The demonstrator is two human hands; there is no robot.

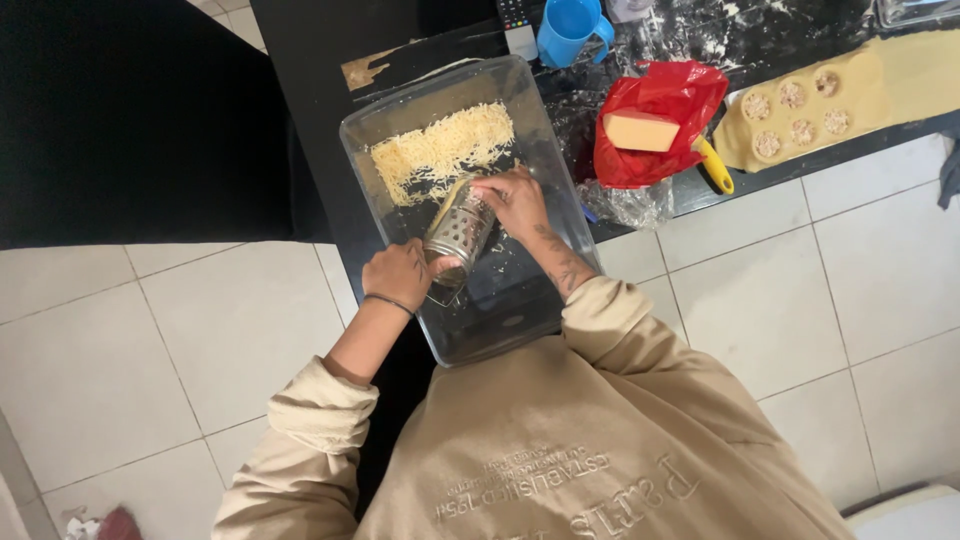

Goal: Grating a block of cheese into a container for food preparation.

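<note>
Beige sweatshirt nearest us. Our left hand has its grip clenched on the metal grater; our right hand presses cheese onto it, over the glass dish on the worktop. Shredded cheese lies inside.

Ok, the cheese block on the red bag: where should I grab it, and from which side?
Grip the cheese block across its two long flat sides, coming from above. It lies flat and uncovered on the red bag, top face clear; the yellow handle beside it probably won't interfere.

A cylindrical metal grater lies tilted over a clear glass dish beside a strip of shredded cheese.
</note>
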